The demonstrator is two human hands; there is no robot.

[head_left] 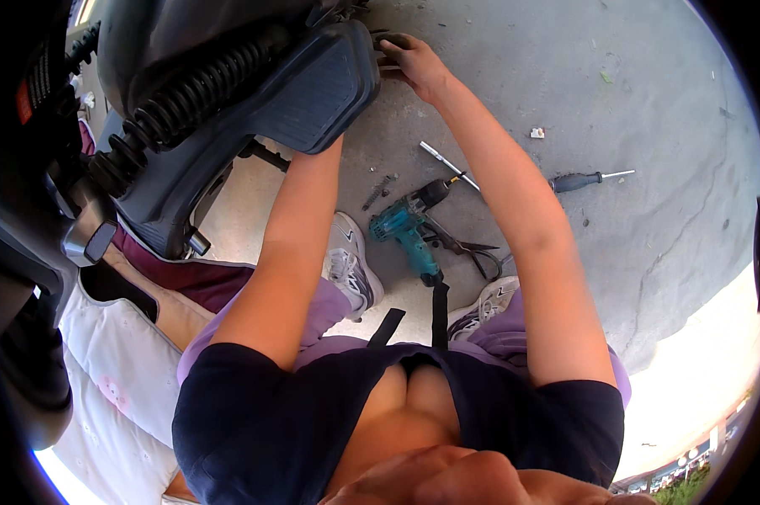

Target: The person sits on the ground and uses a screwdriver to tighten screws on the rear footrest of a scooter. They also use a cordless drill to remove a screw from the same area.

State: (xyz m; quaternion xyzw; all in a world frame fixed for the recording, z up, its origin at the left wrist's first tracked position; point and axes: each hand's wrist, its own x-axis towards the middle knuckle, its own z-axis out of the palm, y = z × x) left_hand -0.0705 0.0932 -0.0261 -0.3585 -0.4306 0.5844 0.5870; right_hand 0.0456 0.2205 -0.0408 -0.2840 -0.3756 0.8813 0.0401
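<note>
Beside the far right corner of a dark plastic panel [321, 88] on a scooter, my right hand [409, 63] has its fingers bent around something dark that I cannot make out. Dark smudges show on its fingers. My left forearm reaches up behind the panel's near edge, which hides my left hand. Below my hands, on the ground, lies a teal cordless drill [403, 231] with a black chuck. A dark pair of pliers or scissors [460, 244] lies partly under it.
Left of the panel is a black coil-spring shock absorber [182, 97]. A screwdriver [578, 182] and a silver rod [447, 164] lie on the concrete near my right arm. A white padded cover [115, 353] hangs at left. My shoes [346, 265] flank the drill.
</note>
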